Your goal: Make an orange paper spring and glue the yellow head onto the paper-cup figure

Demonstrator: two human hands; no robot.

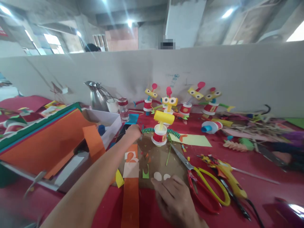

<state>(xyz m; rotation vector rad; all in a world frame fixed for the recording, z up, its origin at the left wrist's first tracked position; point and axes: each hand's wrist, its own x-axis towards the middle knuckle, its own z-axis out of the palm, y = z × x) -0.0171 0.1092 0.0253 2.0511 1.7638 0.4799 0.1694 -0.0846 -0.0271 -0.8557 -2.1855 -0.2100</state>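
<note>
A paper figure [159, 135] stands on a brown board [154, 158]. It has a white-and-red cup body, a yellow rolled head [163, 117] and green pleated arms. My left hand [133, 133] is closed at the outer end of one pleated arm [147, 130]; its fingertips are hidden. Low on the board, my right hand [174, 198] has its fingers drawn together beside two white paper ovals [157, 176]. What those fingers hold, if anything, is hidden. Between the hands lie a green paper scrap [145, 172] and an orange strip [131, 202].
Scissors [187, 163] and a yellow glue gun [229, 177] lie at the right. Several similar figures [169, 102] stand along the white partition [142, 69]. A box [114, 122] with coloured sheets [52, 136] fills the left. A glass jar [123, 110] and steel jug [97, 98] stand behind.
</note>
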